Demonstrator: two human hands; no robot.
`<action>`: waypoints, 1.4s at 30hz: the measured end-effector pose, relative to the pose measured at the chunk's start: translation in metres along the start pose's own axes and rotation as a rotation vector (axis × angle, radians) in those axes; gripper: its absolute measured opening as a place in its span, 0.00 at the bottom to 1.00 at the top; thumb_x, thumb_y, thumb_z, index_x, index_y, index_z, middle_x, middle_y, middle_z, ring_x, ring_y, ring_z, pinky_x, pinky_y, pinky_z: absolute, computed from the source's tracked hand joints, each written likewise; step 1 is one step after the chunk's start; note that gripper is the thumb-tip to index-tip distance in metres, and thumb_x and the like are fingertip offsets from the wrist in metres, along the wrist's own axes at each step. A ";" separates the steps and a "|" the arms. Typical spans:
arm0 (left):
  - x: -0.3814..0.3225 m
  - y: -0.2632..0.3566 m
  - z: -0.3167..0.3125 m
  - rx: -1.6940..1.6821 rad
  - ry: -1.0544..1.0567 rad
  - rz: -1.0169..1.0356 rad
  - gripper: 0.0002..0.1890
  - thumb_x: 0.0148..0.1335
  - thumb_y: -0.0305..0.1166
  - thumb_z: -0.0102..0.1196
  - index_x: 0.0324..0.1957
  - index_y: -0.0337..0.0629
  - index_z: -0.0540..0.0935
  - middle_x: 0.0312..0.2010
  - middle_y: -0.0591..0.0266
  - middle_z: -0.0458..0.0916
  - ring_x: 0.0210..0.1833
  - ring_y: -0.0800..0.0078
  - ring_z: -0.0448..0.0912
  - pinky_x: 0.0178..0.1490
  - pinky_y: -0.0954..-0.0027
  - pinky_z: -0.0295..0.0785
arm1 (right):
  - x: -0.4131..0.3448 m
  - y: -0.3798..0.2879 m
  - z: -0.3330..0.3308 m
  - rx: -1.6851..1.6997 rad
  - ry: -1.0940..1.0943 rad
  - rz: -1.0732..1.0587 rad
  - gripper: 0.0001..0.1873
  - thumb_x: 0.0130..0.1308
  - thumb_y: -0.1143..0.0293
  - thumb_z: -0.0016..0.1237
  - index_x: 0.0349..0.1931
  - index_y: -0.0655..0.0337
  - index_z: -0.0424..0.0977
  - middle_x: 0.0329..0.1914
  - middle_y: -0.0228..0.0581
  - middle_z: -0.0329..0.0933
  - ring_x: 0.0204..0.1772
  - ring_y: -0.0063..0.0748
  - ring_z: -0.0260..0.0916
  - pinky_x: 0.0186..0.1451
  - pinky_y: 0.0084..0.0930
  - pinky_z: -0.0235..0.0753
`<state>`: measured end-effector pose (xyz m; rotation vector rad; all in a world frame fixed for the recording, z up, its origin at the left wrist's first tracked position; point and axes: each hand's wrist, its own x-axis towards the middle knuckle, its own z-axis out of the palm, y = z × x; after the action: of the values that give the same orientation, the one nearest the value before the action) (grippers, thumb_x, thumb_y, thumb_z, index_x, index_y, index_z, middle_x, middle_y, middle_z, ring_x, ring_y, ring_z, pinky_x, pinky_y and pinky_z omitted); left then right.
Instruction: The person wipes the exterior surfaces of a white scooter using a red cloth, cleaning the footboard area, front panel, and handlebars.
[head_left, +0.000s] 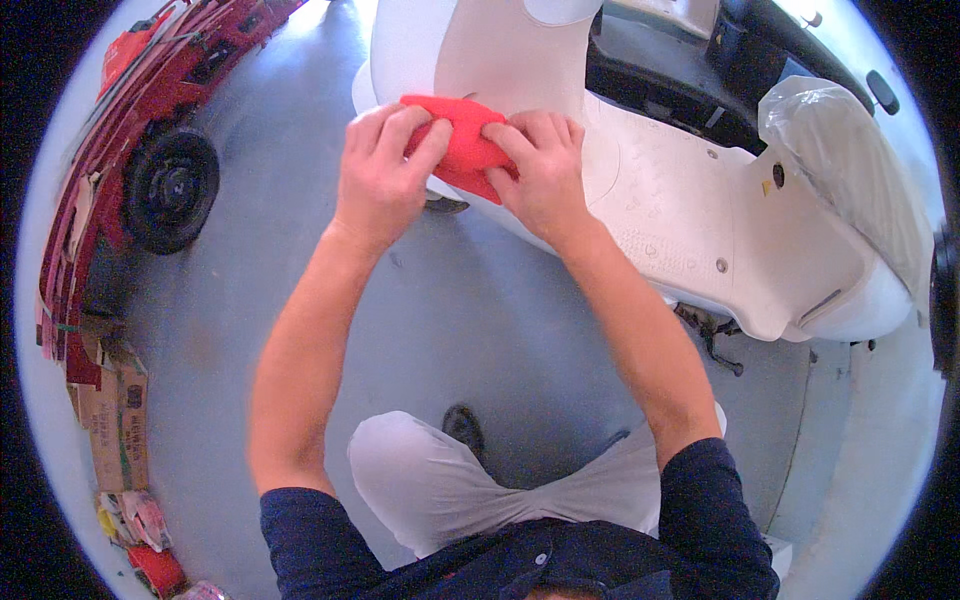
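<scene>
Both of my hands hold a soft red cloth between them in the upper middle of the view. My left hand pinches its left part, with the fingers curled over it. My right hand grips the right part, thumb and fingers bent into it. The cloth looks folded or bunched. Directly behind and beneath it is the white body of a scooter, whose footboard stretches to the right. A clear plastic cover wraps the scooter's seat.
On the left stands a red vehicle with a black wheel. Cardboard and a red object lie below it. Under the scooter a dark metal stand juts out. Grey floor lies between my arms.
</scene>
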<state>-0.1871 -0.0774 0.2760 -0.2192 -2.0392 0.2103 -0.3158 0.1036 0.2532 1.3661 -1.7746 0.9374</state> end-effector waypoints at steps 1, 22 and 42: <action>-0.009 0.006 0.008 -0.032 0.013 -0.034 0.20 0.52 0.22 0.62 0.49 0.46 0.86 0.48 0.58 0.81 0.53 0.54 0.79 0.59 0.54 0.75 | -0.010 0.000 0.002 -0.012 -0.017 0.027 0.24 0.44 0.72 0.67 0.47 0.51 0.82 0.44 0.38 0.76 0.51 0.45 0.71 0.60 0.47 0.64; -0.121 0.145 0.116 -0.481 -0.220 -0.136 0.20 0.50 0.28 0.66 0.48 0.40 0.82 0.43 0.55 0.80 0.47 0.52 0.79 0.51 0.52 0.74 | -0.164 0.015 -0.052 -0.495 -0.454 0.194 0.12 0.53 0.68 0.59 0.40 0.50 0.79 0.43 0.38 0.75 0.53 0.44 0.72 0.65 0.53 0.63; -0.184 0.132 0.079 -2.098 -0.125 -1.720 0.25 0.67 0.30 0.62 0.65 0.35 0.74 0.61 0.54 0.81 0.64 0.59 0.80 0.67 0.54 0.77 | -0.242 -0.017 -0.014 0.945 -0.155 1.674 0.24 0.62 0.65 0.64 0.53 0.73 0.77 0.43 0.44 0.84 0.45 0.34 0.83 0.48 0.33 0.83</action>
<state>-0.1650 0.0009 0.0500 0.3690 -0.9857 -2.8415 -0.2493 0.2259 0.0538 -0.0930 -2.5695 2.7781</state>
